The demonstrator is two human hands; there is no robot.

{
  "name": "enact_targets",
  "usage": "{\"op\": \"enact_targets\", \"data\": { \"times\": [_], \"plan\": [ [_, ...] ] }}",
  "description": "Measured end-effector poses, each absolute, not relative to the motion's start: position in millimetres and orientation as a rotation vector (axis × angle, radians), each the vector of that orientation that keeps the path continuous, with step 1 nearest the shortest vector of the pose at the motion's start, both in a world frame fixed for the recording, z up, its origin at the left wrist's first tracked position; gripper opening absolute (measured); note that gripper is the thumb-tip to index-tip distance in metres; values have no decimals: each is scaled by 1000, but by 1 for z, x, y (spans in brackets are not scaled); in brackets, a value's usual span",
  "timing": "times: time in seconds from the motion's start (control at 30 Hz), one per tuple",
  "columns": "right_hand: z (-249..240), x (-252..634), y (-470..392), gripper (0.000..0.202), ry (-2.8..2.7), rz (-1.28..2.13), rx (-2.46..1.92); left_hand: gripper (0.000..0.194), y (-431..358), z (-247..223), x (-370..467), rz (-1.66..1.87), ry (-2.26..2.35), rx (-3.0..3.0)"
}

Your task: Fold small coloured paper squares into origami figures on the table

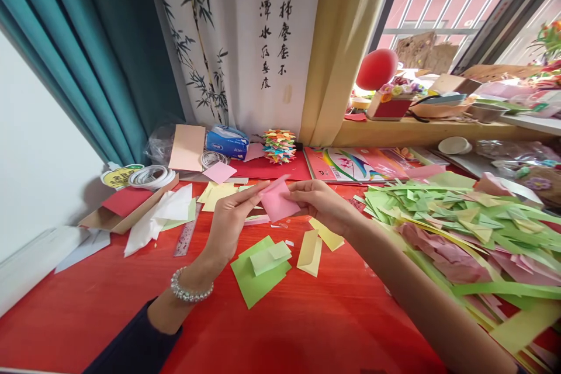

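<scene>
A small pink sheet of paper (280, 201), partly folded along its upper left edge, is held up between both hands above the red table (307, 315). My left hand (234, 216) pinches its left side with thumb and fingers. At its right side, my right hand (322, 201) grips the same paper with bent fingers. Below the hands lie green square sheets (256, 283) with a folded light green piece (269, 258) on top. Just right of them rest a folded yellow piece (309, 253) and another yellow paper (328, 235).
A heap of green, yellow and pink paper strips (460, 216) covers the right side. At left are a clear ruler (187, 231), white tissue (170, 204) and a cardboard tray (127, 219). A blue tissue pack (227, 141) and a colourful paper model (279, 146) stand at the back.
</scene>
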State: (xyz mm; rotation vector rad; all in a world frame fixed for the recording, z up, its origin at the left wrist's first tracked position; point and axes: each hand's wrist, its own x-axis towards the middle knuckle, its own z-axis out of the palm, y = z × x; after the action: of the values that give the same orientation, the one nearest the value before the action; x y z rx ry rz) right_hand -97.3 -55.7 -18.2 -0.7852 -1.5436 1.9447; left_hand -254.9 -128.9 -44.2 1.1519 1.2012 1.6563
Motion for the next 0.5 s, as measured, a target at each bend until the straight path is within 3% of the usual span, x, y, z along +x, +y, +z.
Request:
{"op": "enact_targets", "data": {
  "times": [0.4,0.5],
  "plan": [
    [-11,-93,-58,29,-1453,1936,-739,31,-130,-47,-260,1526,1381,1717],
    [-9,-92,-59,25,-1574,1892,-700,32,-132,-44,-260,1505,1409,1775]
  ]
}}
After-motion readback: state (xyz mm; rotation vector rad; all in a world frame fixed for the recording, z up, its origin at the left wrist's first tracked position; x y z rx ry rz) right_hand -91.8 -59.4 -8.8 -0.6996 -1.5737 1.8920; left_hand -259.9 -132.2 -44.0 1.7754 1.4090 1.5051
